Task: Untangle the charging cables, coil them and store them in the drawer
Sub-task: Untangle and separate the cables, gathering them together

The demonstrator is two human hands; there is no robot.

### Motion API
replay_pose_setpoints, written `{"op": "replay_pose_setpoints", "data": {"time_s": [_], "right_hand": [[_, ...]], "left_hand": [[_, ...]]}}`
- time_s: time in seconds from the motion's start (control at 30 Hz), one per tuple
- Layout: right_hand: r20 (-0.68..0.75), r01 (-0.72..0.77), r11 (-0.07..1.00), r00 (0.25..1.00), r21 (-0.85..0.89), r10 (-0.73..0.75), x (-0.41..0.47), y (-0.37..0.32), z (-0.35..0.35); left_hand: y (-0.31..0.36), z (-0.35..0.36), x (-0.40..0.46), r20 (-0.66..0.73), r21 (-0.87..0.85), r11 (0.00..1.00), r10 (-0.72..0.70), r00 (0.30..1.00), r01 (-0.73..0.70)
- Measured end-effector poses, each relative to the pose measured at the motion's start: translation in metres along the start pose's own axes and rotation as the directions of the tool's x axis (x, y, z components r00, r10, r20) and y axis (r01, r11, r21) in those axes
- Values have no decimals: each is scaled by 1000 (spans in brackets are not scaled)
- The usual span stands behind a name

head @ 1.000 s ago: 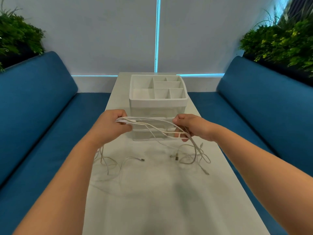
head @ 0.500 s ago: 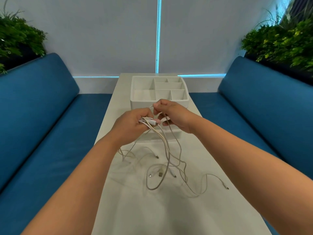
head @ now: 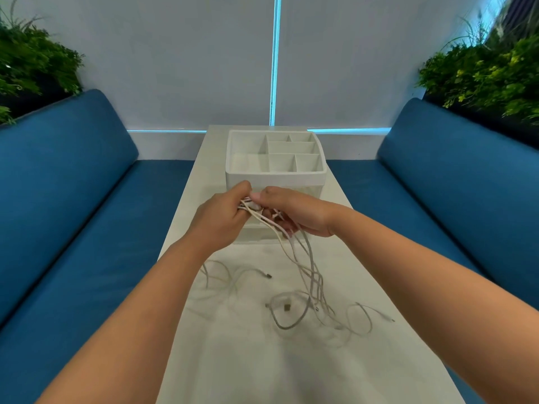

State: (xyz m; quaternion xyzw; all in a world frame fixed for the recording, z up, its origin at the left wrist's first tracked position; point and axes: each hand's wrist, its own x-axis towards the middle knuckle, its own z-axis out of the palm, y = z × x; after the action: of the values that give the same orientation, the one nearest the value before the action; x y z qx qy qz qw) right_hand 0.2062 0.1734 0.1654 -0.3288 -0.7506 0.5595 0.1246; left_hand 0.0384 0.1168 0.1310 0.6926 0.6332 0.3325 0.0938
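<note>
Both hands bunched on the cables, in front of the organizer.

Left hand (head: pixel 220 218) fingers curled round one end of the cables (head: pixel 294 252); right hand (head: pixel 294 211) fingers pinching the same bundle, hands touching. Loose ends trail onto the counter (head: pixel 262 360), drawer (head: pixel 262 233) behind them. Cables look light, limp, snag-prone, so I'd grip near the plugs and feed one strand out. A second ago my hands were apart, cables stretched between them; now they've closed together.
</note>
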Motion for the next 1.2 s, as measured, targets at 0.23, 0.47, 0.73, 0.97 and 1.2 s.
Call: {"op": "replay_pose_setpoints", "data": {"time_s": [0.23,0.47,0.73,0.97,1.2], "right_hand": [[60,18,981,998,-196,-7,-17,21,-9],[-37,16,964,999,-266,-27,-23,26,-26],[-31,-47,956,999,-288,40,-40,37,-41],[-139,-28,952,990,-305,-16,-34,51,-43],[-292,-117,933,956,-341,13,-26,66,-50]], "left_hand": [[-15,-23,4,-87,-115,993,-37,996,27],[-9,-29,-7,257,-95,988,-95,962,123],[-24,-50,-14,213,-70,975,-192,958,211],[-30,-50,-19,274,-132,931,-296,915,341],[-27,-48,-15,312,-224,892,-317,896,393]]}}
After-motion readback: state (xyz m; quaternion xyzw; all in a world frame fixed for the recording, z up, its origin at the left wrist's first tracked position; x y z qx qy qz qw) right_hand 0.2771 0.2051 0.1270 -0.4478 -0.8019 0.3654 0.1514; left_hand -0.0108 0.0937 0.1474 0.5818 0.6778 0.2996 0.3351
